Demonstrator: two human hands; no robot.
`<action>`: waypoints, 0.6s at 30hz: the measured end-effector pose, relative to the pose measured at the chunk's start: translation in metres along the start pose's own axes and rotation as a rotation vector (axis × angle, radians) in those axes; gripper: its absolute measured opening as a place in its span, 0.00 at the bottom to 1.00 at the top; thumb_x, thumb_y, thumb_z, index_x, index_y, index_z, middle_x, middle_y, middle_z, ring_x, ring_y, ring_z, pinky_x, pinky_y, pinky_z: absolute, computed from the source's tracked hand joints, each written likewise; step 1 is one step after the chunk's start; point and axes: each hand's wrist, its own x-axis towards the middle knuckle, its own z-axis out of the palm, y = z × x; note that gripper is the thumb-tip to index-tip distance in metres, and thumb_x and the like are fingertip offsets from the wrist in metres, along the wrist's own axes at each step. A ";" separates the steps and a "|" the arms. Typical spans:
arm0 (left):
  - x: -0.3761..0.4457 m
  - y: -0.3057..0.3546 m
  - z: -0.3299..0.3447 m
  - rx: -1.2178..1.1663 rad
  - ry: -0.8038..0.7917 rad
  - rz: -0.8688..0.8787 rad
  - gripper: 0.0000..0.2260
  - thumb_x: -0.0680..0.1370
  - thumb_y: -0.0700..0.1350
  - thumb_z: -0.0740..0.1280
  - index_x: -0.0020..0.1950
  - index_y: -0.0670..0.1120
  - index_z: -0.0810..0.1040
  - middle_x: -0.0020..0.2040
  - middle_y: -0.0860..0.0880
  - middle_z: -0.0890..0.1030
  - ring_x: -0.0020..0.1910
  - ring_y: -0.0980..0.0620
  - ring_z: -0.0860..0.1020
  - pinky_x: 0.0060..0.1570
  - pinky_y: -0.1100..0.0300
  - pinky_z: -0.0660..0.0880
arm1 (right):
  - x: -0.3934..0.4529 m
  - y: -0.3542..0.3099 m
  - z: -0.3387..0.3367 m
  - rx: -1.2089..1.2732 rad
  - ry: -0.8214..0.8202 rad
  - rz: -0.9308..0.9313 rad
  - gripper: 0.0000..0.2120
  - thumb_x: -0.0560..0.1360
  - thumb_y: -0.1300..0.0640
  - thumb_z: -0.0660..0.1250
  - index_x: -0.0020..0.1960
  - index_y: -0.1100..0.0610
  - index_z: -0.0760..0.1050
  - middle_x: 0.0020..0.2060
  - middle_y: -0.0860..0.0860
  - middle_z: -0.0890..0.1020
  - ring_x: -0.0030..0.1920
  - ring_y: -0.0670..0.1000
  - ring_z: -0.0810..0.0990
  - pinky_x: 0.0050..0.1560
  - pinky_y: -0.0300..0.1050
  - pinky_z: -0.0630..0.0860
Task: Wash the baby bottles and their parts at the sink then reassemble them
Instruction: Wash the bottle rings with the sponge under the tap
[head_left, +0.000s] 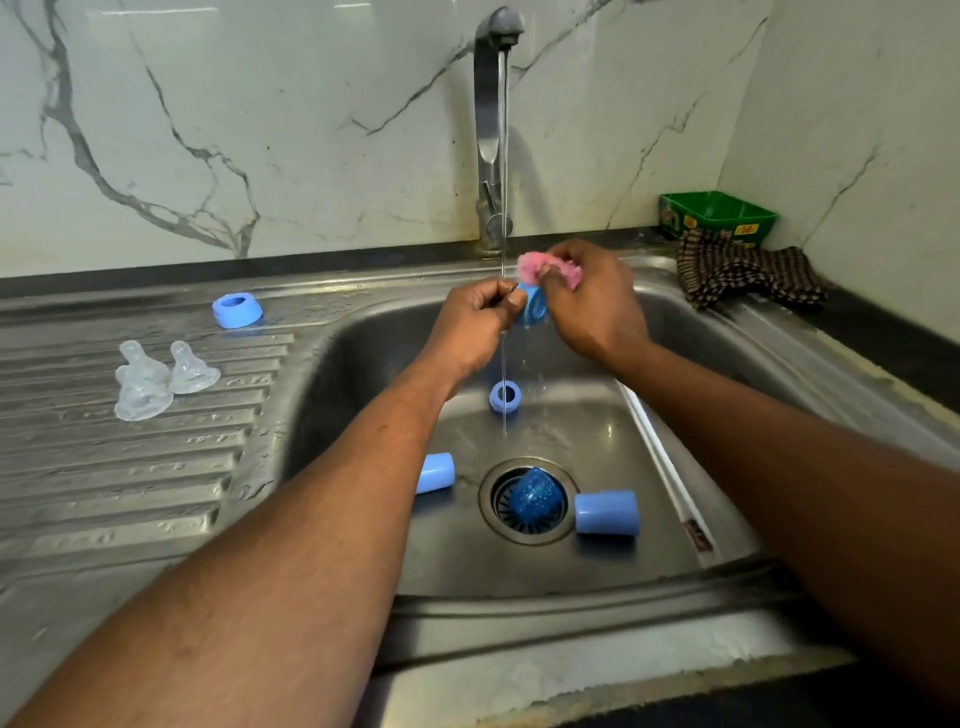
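Over the sink basin (675, 426), my left hand (475, 322) grips a blue bottle ring (534, 306) under the thin water stream from the tap (493, 130). My right hand (587, 296) holds a pink scrubber (530, 267) against that ring. In the basin lie another blue ring (505, 397), two light blue caps (435, 473) (607, 513) on their sides, and a dark blue cap (535, 496) on the drain. On the drainboard (104, 478) sit a third blue ring (237, 310) and three clear teats (161, 376).
A green plastic tub (719, 215) stands in the back right corner, with a checked brown cloth (748, 275) draped in front of it on the sink rim. Marble wall tiles rise behind the tap and at the right.
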 end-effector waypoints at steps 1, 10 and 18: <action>-0.002 -0.001 -0.001 -0.018 0.002 -0.018 0.10 0.82 0.39 0.64 0.42 0.48 0.79 0.31 0.54 0.76 0.27 0.64 0.68 0.33 0.68 0.66 | -0.002 0.000 0.001 0.023 -0.061 -0.025 0.08 0.78 0.55 0.66 0.54 0.56 0.79 0.47 0.52 0.82 0.47 0.52 0.80 0.47 0.45 0.76; 0.009 0.010 0.007 -0.516 0.170 -0.242 0.09 0.84 0.44 0.60 0.53 0.42 0.79 0.47 0.43 0.83 0.43 0.49 0.82 0.42 0.59 0.82 | -0.001 0.000 0.009 0.043 -0.022 0.106 0.08 0.81 0.52 0.63 0.54 0.56 0.71 0.50 0.57 0.81 0.48 0.57 0.80 0.45 0.48 0.74; 0.009 0.001 -0.001 -0.477 0.207 -0.259 0.08 0.83 0.40 0.62 0.55 0.41 0.81 0.45 0.45 0.85 0.39 0.53 0.83 0.37 0.61 0.80 | -0.017 -0.015 0.015 -0.027 -0.118 -0.141 0.05 0.80 0.53 0.63 0.54 0.53 0.70 0.52 0.54 0.80 0.50 0.54 0.77 0.45 0.48 0.72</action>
